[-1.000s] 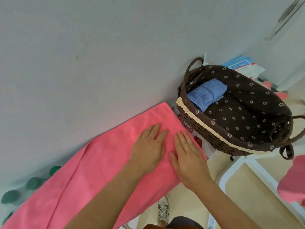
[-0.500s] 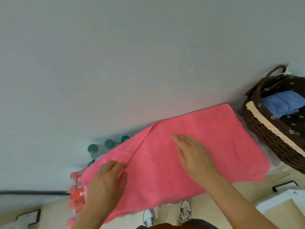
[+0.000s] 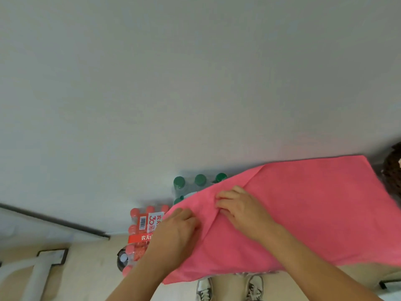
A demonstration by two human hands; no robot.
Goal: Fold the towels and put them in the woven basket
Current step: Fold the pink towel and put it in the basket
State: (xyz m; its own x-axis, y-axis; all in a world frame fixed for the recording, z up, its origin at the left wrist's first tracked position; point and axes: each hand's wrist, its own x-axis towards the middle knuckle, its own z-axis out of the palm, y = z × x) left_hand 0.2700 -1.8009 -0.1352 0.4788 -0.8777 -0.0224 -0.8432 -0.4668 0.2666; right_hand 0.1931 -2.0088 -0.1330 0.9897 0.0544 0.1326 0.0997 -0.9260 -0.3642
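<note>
A person leans over a bright pink rectangular cloth towel that lies spread flat, folded lengthwise with a diagonal crease running from its far edge toward the hands. The towel fully covers whatever carries it. The left hand sits at the towel's left end, its fingers curled into the cloth there, gripping it. The right hand rests just beside it on the towel's upper layer, fingers bent and pinching up a small ridge of fabric near the crease. The dark brown woven basket shows only as a sliver at the right border, just past the towel's far right corner. On the floor beyond the towel's left end stand green-capped clear bottles and a shrink-wrapped pack of red-capped bottles. Pale sneakers show below the towel's near edge.
</note>
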